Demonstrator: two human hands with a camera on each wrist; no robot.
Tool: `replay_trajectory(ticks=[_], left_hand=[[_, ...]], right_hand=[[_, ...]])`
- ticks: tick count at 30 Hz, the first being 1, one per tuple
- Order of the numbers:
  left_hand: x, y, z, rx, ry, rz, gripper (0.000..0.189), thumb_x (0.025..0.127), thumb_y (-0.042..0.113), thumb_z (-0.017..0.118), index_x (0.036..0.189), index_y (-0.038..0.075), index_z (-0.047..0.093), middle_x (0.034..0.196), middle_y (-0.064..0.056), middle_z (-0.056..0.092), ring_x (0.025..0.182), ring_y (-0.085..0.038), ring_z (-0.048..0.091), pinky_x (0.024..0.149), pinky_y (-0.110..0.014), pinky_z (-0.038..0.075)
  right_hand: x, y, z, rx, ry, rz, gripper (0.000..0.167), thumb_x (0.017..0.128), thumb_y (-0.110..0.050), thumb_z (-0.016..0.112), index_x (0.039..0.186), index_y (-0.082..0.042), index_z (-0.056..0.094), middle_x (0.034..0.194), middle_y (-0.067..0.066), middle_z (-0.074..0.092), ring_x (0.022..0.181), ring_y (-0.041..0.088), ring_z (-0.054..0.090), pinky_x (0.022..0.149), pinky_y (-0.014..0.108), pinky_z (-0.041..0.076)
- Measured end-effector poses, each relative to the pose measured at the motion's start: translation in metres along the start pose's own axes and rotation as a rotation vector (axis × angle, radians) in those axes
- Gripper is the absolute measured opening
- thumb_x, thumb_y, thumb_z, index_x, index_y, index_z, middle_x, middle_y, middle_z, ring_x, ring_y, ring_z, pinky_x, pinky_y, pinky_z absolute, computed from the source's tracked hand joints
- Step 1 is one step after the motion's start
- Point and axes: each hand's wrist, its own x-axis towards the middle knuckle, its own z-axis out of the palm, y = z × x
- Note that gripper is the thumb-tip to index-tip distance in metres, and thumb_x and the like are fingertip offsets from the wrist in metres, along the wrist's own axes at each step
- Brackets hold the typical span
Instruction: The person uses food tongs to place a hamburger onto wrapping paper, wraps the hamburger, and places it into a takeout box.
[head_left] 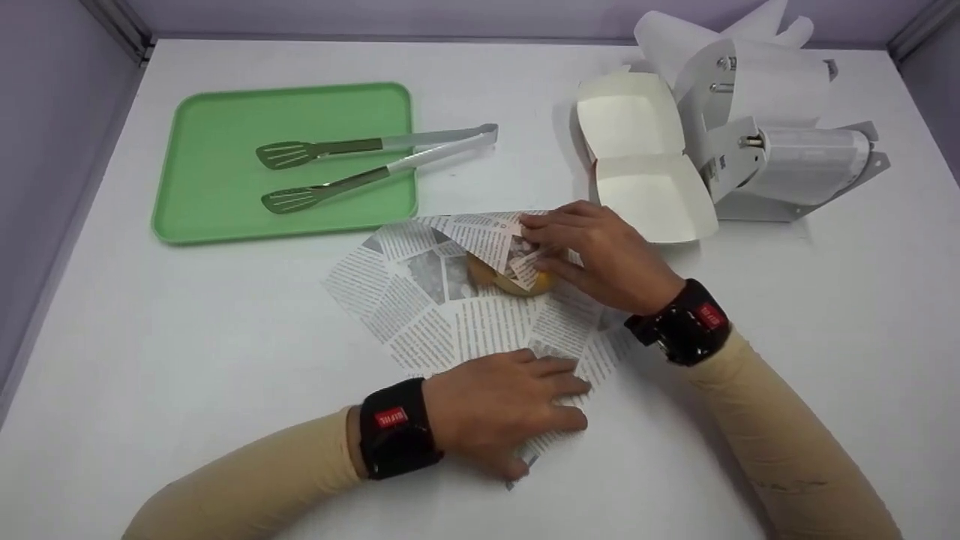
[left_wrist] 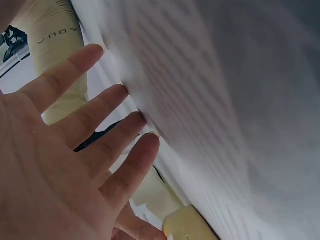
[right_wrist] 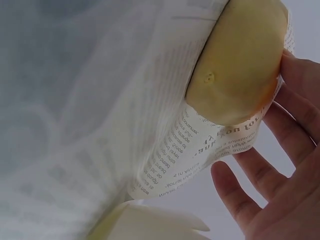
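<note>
If the right hand [head_left: 607,255] lifts early, the head view suggests the paper flap [head_left: 480,238] could spring off the bun [head_left: 504,283]. Left wrist view: the left hand [left_wrist: 57,170], fingers spread, touches the printed sheet [left_wrist: 170,75]. Right wrist view: the bun, partly covered, lies just beside the right hand's parted fingers.

Beige sleeves [head_left: 255,480], one with small dark lettering [left_wrist: 57,36], and black wristbands [head_left: 405,446], each with a red label [head_left: 391,418].
</note>
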Motion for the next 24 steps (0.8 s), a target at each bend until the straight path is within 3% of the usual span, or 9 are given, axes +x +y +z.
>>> replay_trajectory(ticks=[8,15,20,24], left_hand=[[0.002,0.004,0.004,0.109,0.148,-0.01,0.042,0.086,0.013,0.066,0.126,0.026,0.063,0.143,0.002,0.06,0.139,-0.021,0.051,0.104,-0.036,0.051],[0.0,-0.002,0.001,0.161,0.19,-0.037,0.035,0.093,0.015,0.064,0.127,0.023,0.062,0.132,0.001,0.064,0.124,-0.017,0.06,0.094,-0.03,0.053],[-0.005,-0.009,-0.008,0.236,0.309,-0.101,0.026,0.097,0.014,0.06,0.122,0.022,0.06,0.107,0.004,0.07,0.096,-0.014,0.067,0.075,-0.027,0.053],[-0.01,-0.015,-0.018,0.245,0.414,-0.177,0.028,0.098,0.01,0.057,0.125,0.019,0.056,0.093,0.002,0.069,0.079,-0.014,0.068,0.063,-0.027,0.052]], right_hand=[[0.001,-0.001,-0.001,0.001,-0.019,0.005,0.038,0.095,-0.021,0.072,0.131,-0.01,0.068,0.143,0.002,0.062,0.129,0.025,0.057,0.11,0.043,0.043],[-0.001,-0.001,0.001,0.012,-0.012,0.001,0.039,0.095,-0.021,0.072,0.132,-0.011,0.068,0.143,0.002,0.062,0.129,0.025,0.057,0.11,0.043,0.044],[-0.002,0.001,0.0,0.011,-0.016,-0.012,0.038,0.094,-0.02,0.072,0.131,-0.011,0.068,0.143,0.002,0.063,0.129,0.025,0.057,0.11,0.043,0.044],[-0.001,0.002,-0.001,0.007,-0.025,-0.021,0.039,0.094,-0.02,0.073,0.132,-0.011,0.068,0.143,0.002,0.063,0.128,0.025,0.058,0.109,0.043,0.044]])
